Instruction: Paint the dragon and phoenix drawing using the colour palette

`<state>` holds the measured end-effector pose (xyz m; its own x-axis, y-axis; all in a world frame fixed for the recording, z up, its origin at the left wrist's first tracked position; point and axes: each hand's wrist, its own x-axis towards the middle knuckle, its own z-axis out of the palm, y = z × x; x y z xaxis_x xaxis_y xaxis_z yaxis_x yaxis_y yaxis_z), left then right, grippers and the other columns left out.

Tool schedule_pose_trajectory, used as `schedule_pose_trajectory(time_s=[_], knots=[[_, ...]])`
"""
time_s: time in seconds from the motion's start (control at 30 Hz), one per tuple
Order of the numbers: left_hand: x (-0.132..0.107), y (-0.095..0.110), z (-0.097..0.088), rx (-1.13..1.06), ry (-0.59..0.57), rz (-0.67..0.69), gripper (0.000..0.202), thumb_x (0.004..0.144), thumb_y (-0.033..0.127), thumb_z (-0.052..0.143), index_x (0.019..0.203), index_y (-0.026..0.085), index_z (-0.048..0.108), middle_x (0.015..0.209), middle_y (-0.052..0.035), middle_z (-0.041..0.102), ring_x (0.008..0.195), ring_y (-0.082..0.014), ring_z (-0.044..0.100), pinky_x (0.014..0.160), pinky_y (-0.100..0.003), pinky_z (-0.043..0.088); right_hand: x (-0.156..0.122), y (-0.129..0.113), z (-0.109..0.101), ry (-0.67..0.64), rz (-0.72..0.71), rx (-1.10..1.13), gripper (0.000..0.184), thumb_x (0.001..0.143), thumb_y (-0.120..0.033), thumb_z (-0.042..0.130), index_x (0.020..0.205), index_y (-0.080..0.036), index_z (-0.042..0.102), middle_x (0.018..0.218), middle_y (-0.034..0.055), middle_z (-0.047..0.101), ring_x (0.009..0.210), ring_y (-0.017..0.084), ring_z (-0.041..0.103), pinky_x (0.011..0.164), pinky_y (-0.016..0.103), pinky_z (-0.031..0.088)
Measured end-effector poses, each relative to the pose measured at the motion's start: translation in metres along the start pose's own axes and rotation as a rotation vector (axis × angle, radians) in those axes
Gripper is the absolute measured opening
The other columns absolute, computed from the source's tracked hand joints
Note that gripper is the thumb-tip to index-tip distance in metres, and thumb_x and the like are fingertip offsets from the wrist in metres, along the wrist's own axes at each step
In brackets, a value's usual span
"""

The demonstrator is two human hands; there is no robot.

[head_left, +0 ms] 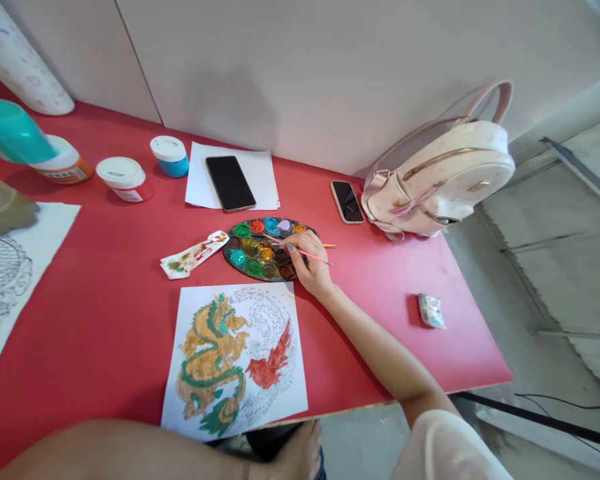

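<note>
My right hand (pixel 307 263) is closed on a thin pink paintbrush (pixel 310 254), its tip resting in the wells of a dark oval paint palette (pixel 260 250). Below the palette lies a sheet with a drawing (pixel 237 360) of a dragon painted gold and green and a red bird. My left forearm lies along the table's near edge, and my left hand (pixel 300 457) hangs over that edge below the sheet; its fingers are hidden. A paint-stained white strip (pixel 194 254) lies left of the palette.
On the red table (pixel 105 300): two phones (pixel 230 182) (pixel 347 201), one on white paper, paint jars (pixel 170 155) (pixel 125 178), an orange-labelled bottle (pixel 63 163), a pink backpack (pixel 440 180), a small packet (pixel 431 311), and another drawing sheet (pixel 10 280) at left.
</note>
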<state>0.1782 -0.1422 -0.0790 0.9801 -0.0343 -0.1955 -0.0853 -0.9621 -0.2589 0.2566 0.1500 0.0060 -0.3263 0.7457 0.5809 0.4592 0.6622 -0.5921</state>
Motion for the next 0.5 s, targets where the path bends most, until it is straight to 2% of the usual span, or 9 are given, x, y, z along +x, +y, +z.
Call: schedule_pose_trajectory(time_s=[0.07, 0.1, 0.2, 0.27, 0.3, 0.37, 0.43, 0.5], knots=[[-0.003, -0.004, -0.004, 0.16, -0.085, 0.102, 0.063, 0.097, 0.026, 0.024, 0.07, 0.025, 0.08, 0.111, -0.0076, 0.081, 0.115, -0.0272, 0.074, 0.072, -0.048, 0.061, 0.0, 0.0, 0.0, -0.031, 0.001, 0.008, 0.028, 0.109, -0.03, 0.043, 0.104, -0.025, 0.07, 0.101, 0.0074, 0.076, 0.097, 0.025, 0.065, 0.091, 0.043, 0.05], [-0.005, -0.006, -0.007, 0.267, -0.133, 0.17, 0.068, 0.097, 0.026, 0.02, 0.056, 0.023, 0.075, 0.101, -0.0099, 0.082, 0.114, -0.0284, 0.074, 0.07, -0.048, 0.06, 0.0, 0.0, 0.0, -0.043, -0.004, 0.011, 0.027, 0.109, -0.029, 0.044, 0.104, -0.025, 0.07, 0.102, 0.0075, 0.076, 0.098, 0.025, 0.065, 0.092, 0.043, 0.05], [-0.009, -0.01, -0.011, 0.696, -0.393, 0.434, 0.069, 0.092, 0.035, 0.03, 0.027, 0.022, 0.05, 0.063, -0.0131, 0.075, 0.096, -0.033, 0.078, 0.067, -0.051, 0.058, -0.001, 0.0, 0.001, -0.011, -0.005, 0.023, 0.027, 0.109, -0.029, 0.044, 0.101, -0.025, 0.07, 0.099, 0.0069, 0.076, 0.095, 0.024, 0.065, 0.09, 0.043, 0.05], [-0.011, -0.012, -0.013, 0.904, -0.564, 0.569, 0.067, 0.087, 0.039, 0.04, 0.022, 0.023, 0.041, 0.049, -0.0131, 0.068, 0.085, -0.0348, 0.078, 0.067, -0.054, 0.056, -0.001, 0.0, 0.001, 0.021, 0.006, 0.025, 0.028, 0.109, -0.029, 0.044, 0.099, -0.025, 0.07, 0.097, 0.0068, 0.076, 0.094, 0.024, 0.065, 0.089, 0.042, 0.051], [-0.011, -0.013, -0.014, 0.931, -0.588, 0.586, 0.066, 0.086, 0.039, 0.041, 0.022, 0.022, 0.04, 0.048, -0.0136, 0.066, 0.083, -0.0354, 0.078, 0.067, -0.054, 0.056, -0.001, 0.0, 0.001, 0.017, 0.005, 0.021, 0.028, 0.109, -0.029, 0.044, 0.1, -0.025, 0.07, 0.097, 0.0069, 0.076, 0.094, 0.024, 0.065, 0.089, 0.042, 0.051], [-0.01, -0.015, -0.015, 0.828, -0.495, 0.501, 0.066, 0.088, 0.036, 0.035, 0.024, 0.022, 0.044, 0.053, -0.0156, 0.07, 0.09, -0.0361, 0.078, 0.068, -0.053, 0.056, 0.0, 0.0, 0.001, -0.015, -0.01, 0.018, 0.027, 0.109, -0.029, 0.044, 0.103, -0.025, 0.07, 0.101, 0.0072, 0.076, 0.096, 0.025, 0.065, 0.09, 0.043, 0.051], [-0.009, -0.015, -0.015, 0.612, -0.33, 0.381, 0.066, 0.09, 0.036, 0.031, 0.028, 0.021, 0.049, 0.063, -0.0174, 0.074, 0.097, -0.0347, 0.077, 0.067, -0.051, 0.057, 0.0, 0.0, 0.001, -0.017, -0.018, 0.034, 0.027, 0.109, -0.028, 0.045, 0.102, -0.025, 0.071, 0.1, 0.0068, 0.077, 0.095, 0.024, 0.065, 0.089, 0.042, 0.051], [-0.006, -0.011, -0.012, 0.419, -0.235, 0.295, 0.064, 0.091, 0.039, 0.034, 0.034, 0.021, 0.057, 0.072, -0.0178, 0.077, 0.1, -0.0333, 0.076, 0.067, -0.049, 0.058, -0.001, 0.0, 0.001, 0.014, -0.004, 0.048, 0.028, 0.109, -0.027, 0.045, 0.1, -0.025, 0.071, 0.096, 0.0061, 0.076, 0.093, 0.024, 0.065, 0.088, 0.041, 0.051]])
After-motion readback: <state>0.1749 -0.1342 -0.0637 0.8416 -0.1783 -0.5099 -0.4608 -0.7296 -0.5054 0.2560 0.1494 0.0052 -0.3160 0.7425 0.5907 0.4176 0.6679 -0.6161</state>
